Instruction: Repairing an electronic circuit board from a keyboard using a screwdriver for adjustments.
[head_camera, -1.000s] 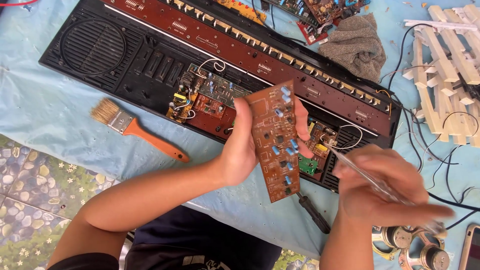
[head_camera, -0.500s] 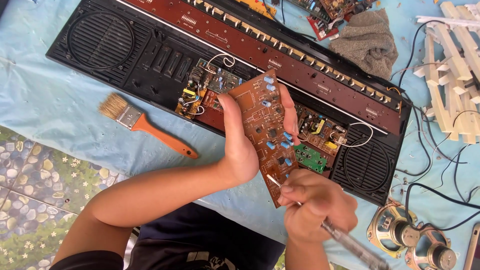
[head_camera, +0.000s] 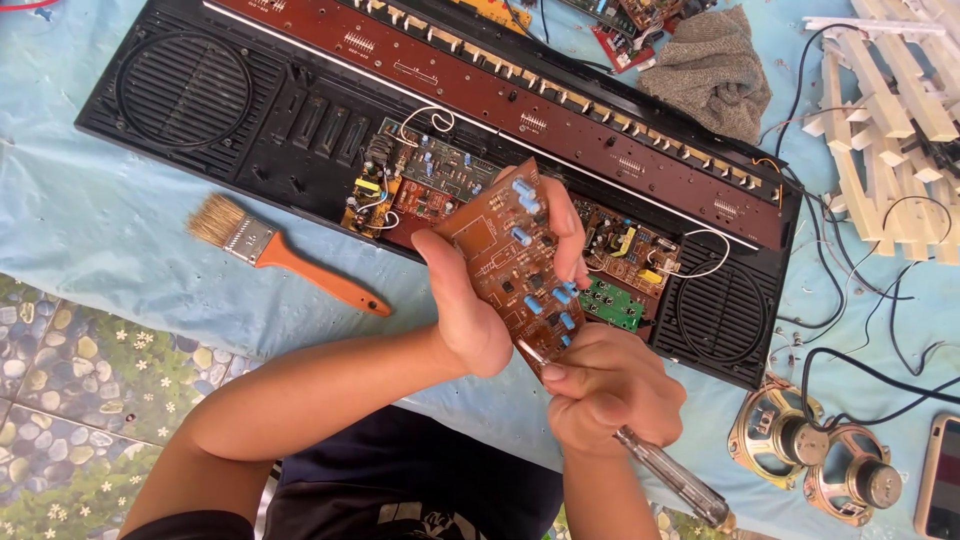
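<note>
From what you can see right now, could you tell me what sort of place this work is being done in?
Probably an informal electronics repair spot on a floor. An opened black keyboard casing lies on a blue cloth over pebble-patterned flooring, with loose speakers nearby. The left hand holds a brown circuit board; the right hand grips a screwdriver.

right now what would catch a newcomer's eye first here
At centre, the left hand grips a brown circuit board dotted with blue parts, while the right hand works a screwdriver against its lower edge. Behind them lies a long opened black keyboard case, with an orange-handled paintbrush at its left.
</note>
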